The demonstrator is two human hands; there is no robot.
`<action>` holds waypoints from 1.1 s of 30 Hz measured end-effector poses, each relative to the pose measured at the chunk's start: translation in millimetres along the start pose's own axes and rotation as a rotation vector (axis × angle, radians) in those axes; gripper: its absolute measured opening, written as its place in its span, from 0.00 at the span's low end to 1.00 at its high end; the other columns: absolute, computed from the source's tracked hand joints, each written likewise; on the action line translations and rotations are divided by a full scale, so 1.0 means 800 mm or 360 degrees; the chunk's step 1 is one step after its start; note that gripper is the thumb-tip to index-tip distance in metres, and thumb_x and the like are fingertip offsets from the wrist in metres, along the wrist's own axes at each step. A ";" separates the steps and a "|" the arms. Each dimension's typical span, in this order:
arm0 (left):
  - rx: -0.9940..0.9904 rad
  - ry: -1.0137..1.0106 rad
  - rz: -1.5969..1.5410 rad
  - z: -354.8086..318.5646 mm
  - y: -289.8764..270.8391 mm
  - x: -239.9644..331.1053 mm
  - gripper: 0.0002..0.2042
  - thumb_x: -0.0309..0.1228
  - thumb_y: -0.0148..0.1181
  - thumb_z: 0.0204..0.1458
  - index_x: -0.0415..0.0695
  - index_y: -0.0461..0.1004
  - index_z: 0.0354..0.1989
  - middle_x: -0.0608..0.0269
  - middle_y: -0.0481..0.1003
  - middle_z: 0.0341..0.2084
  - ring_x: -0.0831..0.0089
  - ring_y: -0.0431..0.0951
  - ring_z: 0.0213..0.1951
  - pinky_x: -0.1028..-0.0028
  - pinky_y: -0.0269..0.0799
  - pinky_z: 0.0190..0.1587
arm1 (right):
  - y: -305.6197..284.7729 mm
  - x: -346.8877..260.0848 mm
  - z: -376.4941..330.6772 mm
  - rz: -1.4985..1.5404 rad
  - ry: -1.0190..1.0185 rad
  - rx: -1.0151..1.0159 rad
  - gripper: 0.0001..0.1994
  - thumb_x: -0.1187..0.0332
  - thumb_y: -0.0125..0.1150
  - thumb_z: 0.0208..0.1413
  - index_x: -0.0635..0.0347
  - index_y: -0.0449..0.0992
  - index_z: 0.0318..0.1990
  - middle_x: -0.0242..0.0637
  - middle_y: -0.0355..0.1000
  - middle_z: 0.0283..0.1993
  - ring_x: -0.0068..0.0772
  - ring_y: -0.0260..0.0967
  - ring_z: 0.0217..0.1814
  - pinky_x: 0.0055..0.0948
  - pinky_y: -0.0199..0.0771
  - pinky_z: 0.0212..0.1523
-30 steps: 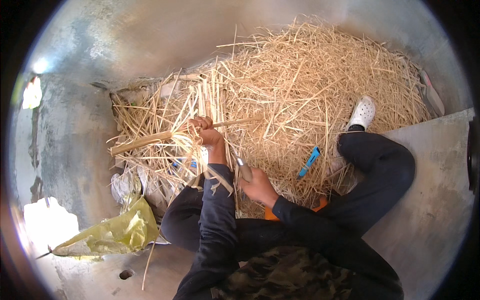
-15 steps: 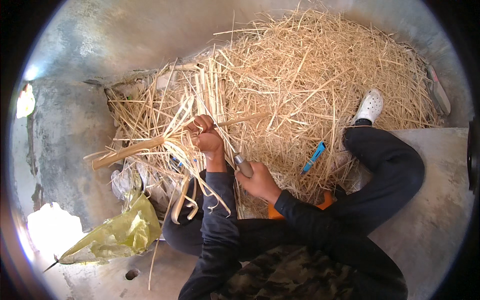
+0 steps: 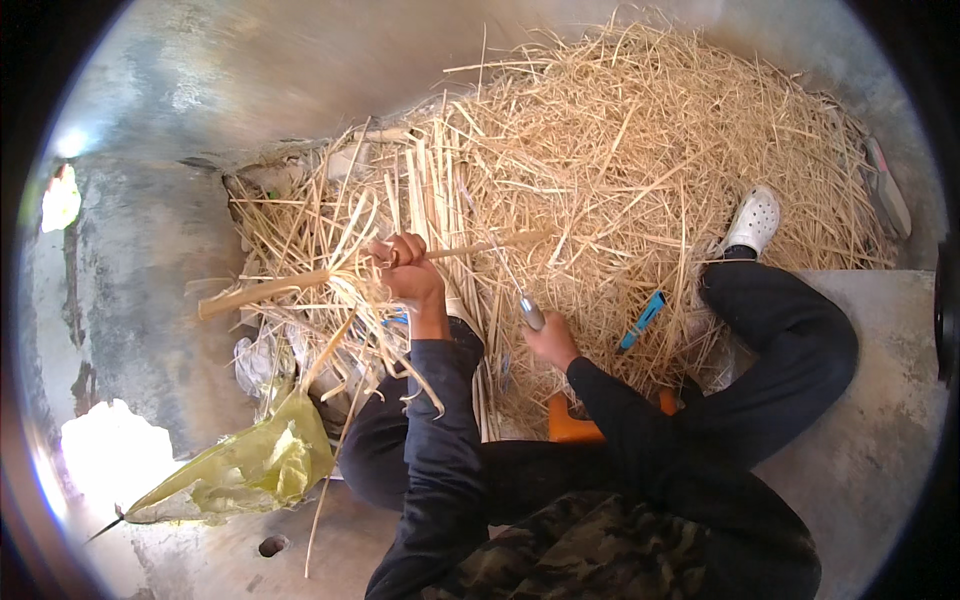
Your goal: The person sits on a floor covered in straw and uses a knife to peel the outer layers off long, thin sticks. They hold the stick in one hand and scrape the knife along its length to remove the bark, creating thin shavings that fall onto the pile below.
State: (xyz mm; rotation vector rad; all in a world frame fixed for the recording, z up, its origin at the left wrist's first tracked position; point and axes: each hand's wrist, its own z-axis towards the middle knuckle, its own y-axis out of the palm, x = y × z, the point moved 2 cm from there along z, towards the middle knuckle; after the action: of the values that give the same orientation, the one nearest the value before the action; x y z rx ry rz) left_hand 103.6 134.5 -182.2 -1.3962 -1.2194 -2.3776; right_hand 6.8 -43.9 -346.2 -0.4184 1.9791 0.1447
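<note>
Down beside a big heap of pale shavings (image 3: 650,150), somebody in dark sleeves has a stick (image 3: 265,291) of wood or cane on the go, can't say which. It lies sideways over the litter, thick end to the left, slim end out to the right. Left hand (image 3: 412,275) has it around the middle, fingers curled tight in a fist, right by a messy bunch of curls (image 3: 345,350) that droops toward the forearm. Right hand (image 3: 552,342) has a knife (image 3: 531,312), fingers wrapped round the grey handle, long thin blade angled up and left. From this view the blade crosses the slim end, but I honestly can't tell if it's touching or just passing above. Progress-wise I'd call it partway: the stretch right of the fist looks pared down already, the curls look attached near the fist, and the left end looks pretty much full thickness, so that bulk and the dangling strips seem to be what's left. Whether the slim part is finished, no idea, too small to judge. Around it all: a blue tool (image 3: 641,322) lying between the right hand and right leg, a white clog (image 3: 755,220) on the foot, an orange thing (image 3: 572,425) partly hidden by the right forearm, and yellow sheeting (image 3: 290,450) off to the left.
</note>
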 end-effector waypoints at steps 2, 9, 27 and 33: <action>-0.0047 0.0080 -0.0032 0.002 -0.005 -0.001 0.23 0.49 0.41 0.56 0.54 0.46 0.13 0.73 0.42 0.07 0.79 0.41 0.11 0.77 0.40 0.16 | 0.006 -0.018 -0.001 0.0057 -0.0042 -0.0016 0.11 0.68 0.58 0.43 0.72 0.72 0.26 0.55 0.69 0.20 0.54 0.69 0.23 0.42 0.68 0.27; -0.0061 0.0037 -0.0025 -0.001 0.002 -0.012 0.22 0.49 0.42 0.56 0.53 0.48 0.15 0.73 0.43 0.07 0.79 0.42 0.10 0.77 0.40 0.16 | 0.006 -0.030 -0.012 -0.0087 -0.0293 0.0168 0.12 0.66 0.58 0.44 0.69 0.70 0.23 0.49 0.66 0.17 0.48 0.67 0.20 0.39 0.65 0.24; -0.0049 0.0120 0.0009 0.004 0.008 -0.013 0.11 0.38 0.36 0.51 0.53 0.52 0.18 0.72 0.46 0.07 0.80 0.43 0.11 0.77 0.41 0.15 | -0.011 -0.034 -0.037 -0.0410 -0.0674 0.0030 0.14 0.66 0.57 0.47 0.71 0.69 0.21 0.41 0.67 0.14 0.35 0.65 0.13 0.34 0.64 0.15; -0.0340 0.0130 0.0008 -0.007 0.010 -0.028 0.11 0.40 0.38 0.52 0.51 0.54 0.20 0.72 0.47 0.08 0.79 0.46 0.12 0.77 0.43 0.17 | -0.048 0.035 -0.004 -0.0070 0.0171 0.0043 0.15 0.65 0.58 0.47 0.72 0.68 0.21 0.42 0.67 0.16 0.36 0.66 0.14 0.34 0.64 0.16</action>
State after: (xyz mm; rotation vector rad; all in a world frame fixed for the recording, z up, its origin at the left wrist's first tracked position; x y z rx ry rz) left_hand 115.8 119.0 -196.3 -1.3392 -0.9652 -2.5972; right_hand 7.3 -87.0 -366.7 -0.4598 2.0736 0.0686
